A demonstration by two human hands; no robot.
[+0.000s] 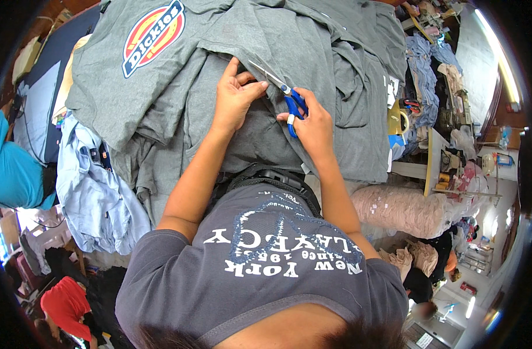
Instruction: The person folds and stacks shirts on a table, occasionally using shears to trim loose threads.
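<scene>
Grey T-shirts [277,35] lie piled and overlapping in front of me; one at the far left bears a red, yellow and blue printed emblem [153,38]. My left hand [235,99] is closed at the edge of a grey T-shirt, the forefinger reaching to the edge and the thumb pointing right. Part of the fingers' grip is hidden. My right hand [312,125] grips scissors [292,107] with blue handles. Their metal blades point up and left, just beyond my left thumb, above the grey cloth. The blades look slightly parted.
Light blue garments [97,180] hang at the left edge. To the right are a tape roll [401,122], more blue garments [423,75] and a large plastic-wrapped pinkish bundle [399,209]. People in teal [21,160] and red [67,308] are at the left.
</scene>
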